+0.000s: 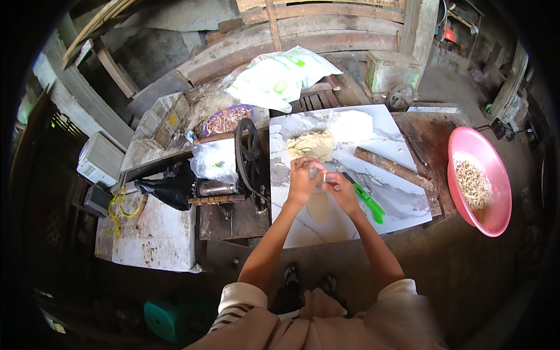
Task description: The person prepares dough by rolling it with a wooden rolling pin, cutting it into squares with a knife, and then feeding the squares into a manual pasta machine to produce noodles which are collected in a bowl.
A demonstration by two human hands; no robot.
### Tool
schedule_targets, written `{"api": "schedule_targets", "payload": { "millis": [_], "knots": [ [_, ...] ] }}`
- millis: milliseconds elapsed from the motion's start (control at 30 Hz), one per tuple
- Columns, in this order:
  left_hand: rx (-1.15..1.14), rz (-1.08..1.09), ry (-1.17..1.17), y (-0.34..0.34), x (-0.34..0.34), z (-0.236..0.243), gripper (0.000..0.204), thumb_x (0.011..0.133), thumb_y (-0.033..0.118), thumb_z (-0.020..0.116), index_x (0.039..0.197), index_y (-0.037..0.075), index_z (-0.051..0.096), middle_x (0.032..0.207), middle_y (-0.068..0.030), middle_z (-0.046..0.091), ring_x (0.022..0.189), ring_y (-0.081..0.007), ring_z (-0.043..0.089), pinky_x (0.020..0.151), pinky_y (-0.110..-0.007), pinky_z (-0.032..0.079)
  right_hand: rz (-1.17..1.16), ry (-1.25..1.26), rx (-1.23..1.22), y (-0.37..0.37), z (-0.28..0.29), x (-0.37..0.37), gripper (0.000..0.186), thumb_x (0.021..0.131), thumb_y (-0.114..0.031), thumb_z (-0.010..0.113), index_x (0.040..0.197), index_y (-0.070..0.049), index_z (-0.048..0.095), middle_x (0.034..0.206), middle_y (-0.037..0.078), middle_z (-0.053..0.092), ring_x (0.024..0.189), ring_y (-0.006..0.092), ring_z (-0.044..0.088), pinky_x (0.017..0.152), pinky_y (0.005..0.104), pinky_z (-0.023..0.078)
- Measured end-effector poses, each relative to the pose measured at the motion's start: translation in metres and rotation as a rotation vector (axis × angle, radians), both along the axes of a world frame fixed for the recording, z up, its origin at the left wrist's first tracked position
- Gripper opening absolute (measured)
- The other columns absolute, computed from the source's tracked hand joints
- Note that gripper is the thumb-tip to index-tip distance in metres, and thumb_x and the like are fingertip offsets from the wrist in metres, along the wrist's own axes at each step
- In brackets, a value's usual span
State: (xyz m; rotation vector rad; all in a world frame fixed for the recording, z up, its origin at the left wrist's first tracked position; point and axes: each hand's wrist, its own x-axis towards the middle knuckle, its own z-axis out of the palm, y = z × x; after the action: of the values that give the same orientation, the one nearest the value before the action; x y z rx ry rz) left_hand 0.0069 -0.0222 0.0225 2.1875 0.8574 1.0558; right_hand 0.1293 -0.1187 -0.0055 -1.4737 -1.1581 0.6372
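Over the marble-patterned board (402, 213), my two hands meet fingertip to fingertip. My left hand (303, 179) and my right hand (342, 190) are both closed in a pinch on a small pale dough piece (324, 177), partly hidden by the fingers. Just beyond them sits a large lump of dough (311, 146). A flat, pale oval of what looks like rolled dough (318, 207) lies on the board below my hands. Close to my right hand is a bright green-handled tool (370, 203); its other end is partly hidden.
A wooden rod (392, 165) lies across the board's right side, with a white heap (351, 125) behind. Right of the board stands a pink basin (503, 201) holding small pale pieces. At left is a machine with a dark flywheel (249, 156); a white-green bag (280, 76) lies behind.
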Motion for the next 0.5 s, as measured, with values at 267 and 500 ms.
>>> {"api": "schedule_targets", "payload": {
  "millis": [267, 500],
  "knots": [
    [-0.039, 0.152, -0.052, 0.064, -0.002, -0.039, 0.022, 0.074, 0.023, 0.074, 0.09, 0.011, 0.066, 0.098, -0.0036, 0.061, 0.107, -0.0222, 0.045, 0.096, -0.04, 0.027, -0.191, -0.237, 0.066, 0.094, -0.008, -0.002, 0.023, 0.075, -0.016, 0.075, 0.09, -0.004, 0.061, 0.076, 0.006, 0.063, 0.068, 0.0154, 0.055, 0.065, 0.029, 0.044],
    [-0.439, 0.341, -0.026, 0.08, 0.004, -0.061, 0.075, 0.066, 0.04, 0.082, 0.123, 0.015, 0.04, 0.121, -0.0122, 0.033, 0.116, -0.0317, 0.03, 0.097, -0.047, 0.025, -0.443, -0.31, -0.176, 0.106, -0.021, -0.008, 0.039, 0.068, -0.03, 0.08, 0.09, -0.012, 0.053, 0.099, 0.006, 0.052, 0.098, 0.0299, 0.047, 0.078, 0.0459, 0.037]
  ]
}}
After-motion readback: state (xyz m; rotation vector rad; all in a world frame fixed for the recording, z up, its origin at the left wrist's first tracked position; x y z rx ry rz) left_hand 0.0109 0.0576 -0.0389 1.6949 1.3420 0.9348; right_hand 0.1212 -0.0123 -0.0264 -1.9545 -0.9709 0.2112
